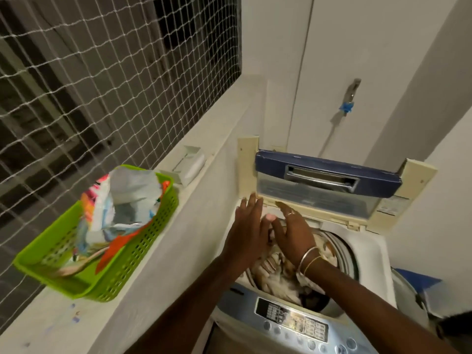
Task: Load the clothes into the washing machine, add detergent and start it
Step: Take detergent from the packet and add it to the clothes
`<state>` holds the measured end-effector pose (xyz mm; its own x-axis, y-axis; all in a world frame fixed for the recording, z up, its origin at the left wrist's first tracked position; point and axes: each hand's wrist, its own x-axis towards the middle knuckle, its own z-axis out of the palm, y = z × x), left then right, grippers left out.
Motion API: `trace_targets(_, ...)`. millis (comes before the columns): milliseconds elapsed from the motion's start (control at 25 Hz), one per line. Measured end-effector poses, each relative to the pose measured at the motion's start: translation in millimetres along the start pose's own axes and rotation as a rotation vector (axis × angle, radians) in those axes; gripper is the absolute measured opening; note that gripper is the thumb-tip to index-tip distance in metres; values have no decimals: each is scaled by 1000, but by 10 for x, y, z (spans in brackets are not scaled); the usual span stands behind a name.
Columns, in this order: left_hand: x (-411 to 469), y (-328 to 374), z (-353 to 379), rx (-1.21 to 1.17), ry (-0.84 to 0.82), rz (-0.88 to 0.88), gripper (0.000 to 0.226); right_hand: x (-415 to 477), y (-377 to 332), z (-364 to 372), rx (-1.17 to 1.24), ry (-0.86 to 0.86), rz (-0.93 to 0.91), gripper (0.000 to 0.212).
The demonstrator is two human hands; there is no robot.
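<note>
Left hand (246, 232), right hand (293, 235): fingers straight over one washing machine (293, 324); one basket (143, 254).

Ledge (46, 325) bears green basket (127, 264) (and white tray (190, 163)).

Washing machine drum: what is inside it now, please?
Inside the drum lie crumpled cream and brown clothes. The left hand and right hand, both with straight fingers, cover part of the pile; what lies under them and deeper down is hidden.
</note>
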<state>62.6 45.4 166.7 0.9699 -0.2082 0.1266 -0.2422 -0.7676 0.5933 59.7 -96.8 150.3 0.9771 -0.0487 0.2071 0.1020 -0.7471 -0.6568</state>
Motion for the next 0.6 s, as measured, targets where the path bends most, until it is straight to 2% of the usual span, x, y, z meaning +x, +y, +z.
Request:
trace_targets(80,-13,74,-414,-14,155,24,51,103,-464,-61,89,43,-91,60)
trace_targets(240,-88,324,-1302,-96,374,103,48,241,-1430,-228,328,108,-268,29)
trace_targets(400,-348,522,-2168,-35,562,175,36,204,-2203,-371,454,119,-419,17)
trace_targets(520,-571,396,-2701,-75,643,143,29,238,-2591,-313,367,51,-514,12)
trace_targets(600,-680,164,-2923,-201,630,94,29,301,-2771,-233,153,-94,-529,16)
